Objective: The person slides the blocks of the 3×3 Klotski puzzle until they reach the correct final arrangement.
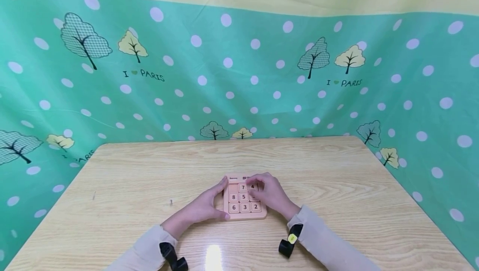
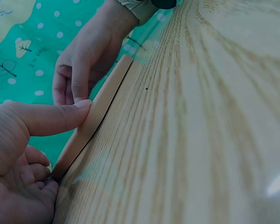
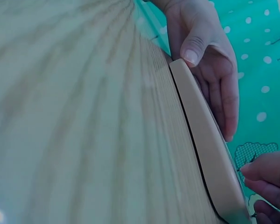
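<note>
green cloth point(image 1: 254, 69) backed a wood-grain table point(image 1: 149, 167) bearing a number puzzle point(image 1: 245, 217). the left hand point(image 1: 203, 206) gripped its left side between thumb and fingers; the right hand point(image 1: 272, 193) bent over tile 4 point(image 1: 253, 186), thumb and forefinger apart, contact unclear. tile-sliding seemed in hand, the next move probably requiring tile 7 point(image 1: 243, 187) nudged into the upper-left gap point(image 1: 233, 188).

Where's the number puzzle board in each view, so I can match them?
Head: the puzzle board is low, near centre.
Left wrist: the puzzle board is left of centre, edge-on.
Right wrist: the puzzle board is right of centre, edge-on.
Shared landmark: the left hand, touching it.
</note>
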A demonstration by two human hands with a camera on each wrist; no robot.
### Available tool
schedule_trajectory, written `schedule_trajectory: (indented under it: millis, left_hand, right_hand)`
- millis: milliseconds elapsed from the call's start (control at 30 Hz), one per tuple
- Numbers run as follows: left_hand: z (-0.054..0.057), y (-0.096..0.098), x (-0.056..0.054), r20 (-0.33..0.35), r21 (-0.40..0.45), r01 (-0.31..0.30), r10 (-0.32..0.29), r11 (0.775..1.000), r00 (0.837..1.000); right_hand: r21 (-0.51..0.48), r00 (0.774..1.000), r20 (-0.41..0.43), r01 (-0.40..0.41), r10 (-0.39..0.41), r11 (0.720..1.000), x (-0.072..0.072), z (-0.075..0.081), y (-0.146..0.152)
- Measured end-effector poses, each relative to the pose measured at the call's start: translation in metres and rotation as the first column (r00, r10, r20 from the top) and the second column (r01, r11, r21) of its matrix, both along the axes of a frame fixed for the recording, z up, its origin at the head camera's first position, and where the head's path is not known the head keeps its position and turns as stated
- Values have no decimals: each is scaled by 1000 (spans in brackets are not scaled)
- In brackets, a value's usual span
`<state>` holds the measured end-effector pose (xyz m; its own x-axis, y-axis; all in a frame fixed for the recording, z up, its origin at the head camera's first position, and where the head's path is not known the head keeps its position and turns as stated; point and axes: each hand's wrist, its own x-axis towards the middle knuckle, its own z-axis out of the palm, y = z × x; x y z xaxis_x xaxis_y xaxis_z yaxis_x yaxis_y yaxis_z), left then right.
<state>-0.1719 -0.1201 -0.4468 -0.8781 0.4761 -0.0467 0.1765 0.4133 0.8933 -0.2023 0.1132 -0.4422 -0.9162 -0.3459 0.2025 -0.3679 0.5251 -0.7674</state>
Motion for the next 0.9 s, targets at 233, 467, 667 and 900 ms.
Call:
schedule_trajectory:
  millis: [233,467,667,900]
  left_hand:
    - [0,0,0,-4,-6,-4,4,1000,1000]
    - [2,0,1,-3,4,7,-7,1000,1000]
    - [2,0,0,-3,8,8,-8,1000,1000]
    - [2,0,0,-8,1,5,-5,1000,1000]
  right_hand:
    - [3,1000,12,27,-27,1000,-3,-2,0]
    - [-4,1000,1,21,-21,1000,-3,0,-5]
    - [6,999,19,29,-29,1000,-2,0,-7]
    - [-1,1000,2,23,-23,1000,-2,-1,-9]
